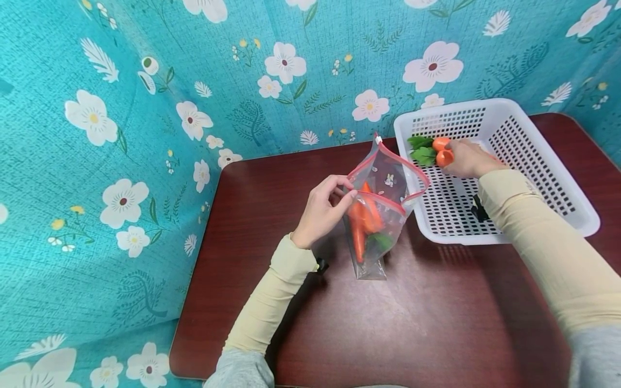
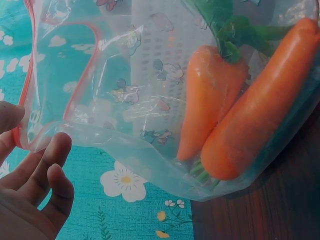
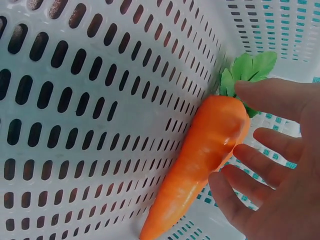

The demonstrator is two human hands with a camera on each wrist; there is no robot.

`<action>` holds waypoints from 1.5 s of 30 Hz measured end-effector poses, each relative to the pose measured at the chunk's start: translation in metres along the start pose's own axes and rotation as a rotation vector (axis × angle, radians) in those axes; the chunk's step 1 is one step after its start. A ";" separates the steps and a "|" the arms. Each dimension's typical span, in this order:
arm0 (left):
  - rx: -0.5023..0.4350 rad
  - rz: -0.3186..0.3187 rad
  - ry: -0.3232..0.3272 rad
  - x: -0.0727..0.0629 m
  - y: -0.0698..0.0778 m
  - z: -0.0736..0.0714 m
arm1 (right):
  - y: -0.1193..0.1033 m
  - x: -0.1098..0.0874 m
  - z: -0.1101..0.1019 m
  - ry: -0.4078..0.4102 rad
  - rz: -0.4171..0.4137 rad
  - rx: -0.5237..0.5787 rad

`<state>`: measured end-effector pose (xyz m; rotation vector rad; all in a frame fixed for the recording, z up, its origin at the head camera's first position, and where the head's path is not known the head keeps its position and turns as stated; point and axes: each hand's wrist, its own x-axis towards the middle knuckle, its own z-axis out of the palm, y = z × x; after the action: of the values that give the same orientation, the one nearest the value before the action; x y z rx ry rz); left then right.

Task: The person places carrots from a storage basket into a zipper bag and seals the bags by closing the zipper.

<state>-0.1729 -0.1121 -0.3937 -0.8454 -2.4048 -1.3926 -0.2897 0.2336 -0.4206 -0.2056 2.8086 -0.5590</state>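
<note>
My left hand [image 1: 322, 207] pinches the red-edged rim of a clear zip bag [image 1: 395, 188], whose mouth gapes wide. Inside the bag are several orange carrots [image 2: 260, 110] with green leaves [image 2: 240, 30], also visible in the left wrist view. Over on the right, my right hand [image 1: 468, 159] reaches into a white basket [image 1: 548, 183]. Its slightly bent fingers [image 3: 262, 160] lie beside a carrot [image 3: 195, 150], seemingly touching it without closing round it. From the head view, two carrot tops [image 1: 443, 158] with leaves show at the hand's fingertips; their lower parts are hidden.
The basket has slotted walls and stands at the right rear of a dark red-brown table [image 1: 271, 215]. A teal cloth [image 1: 315, 64] with white flowers hangs behind and to the left. The bag stands close to the basket's left side.
</note>
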 end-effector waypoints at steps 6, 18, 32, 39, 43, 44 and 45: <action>0.002 -0.003 -0.005 0.000 0.001 0.000 | 0.001 0.000 0.001 -0.004 0.027 0.017; 0.003 -0.011 -0.007 0.000 0.001 0.000 | -0.001 -0.002 0.002 -0.024 -0.002 -0.034; 0.003 -0.016 -0.010 -0.001 0.002 0.000 | -0.008 -0.008 0.005 -0.180 -0.024 -0.093; 0.007 -0.010 -0.010 -0.001 0.001 0.000 | -0.014 -0.012 0.006 -0.270 0.038 -0.066; 0.008 -0.007 -0.009 -0.001 0.001 0.001 | -0.013 -0.012 0.008 -0.270 0.036 -0.044; 0.007 -0.007 -0.009 -0.001 0.001 0.001 | -0.012 -0.012 0.009 -0.272 0.033 -0.042; 0.006 -0.006 -0.009 -0.002 0.001 0.001 | -0.012 -0.012 0.009 -0.278 0.032 -0.037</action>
<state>-0.1710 -0.1115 -0.3941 -0.8446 -2.4194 -1.3856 -0.2749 0.2215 -0.4213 -0.2266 2.5493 -0.4341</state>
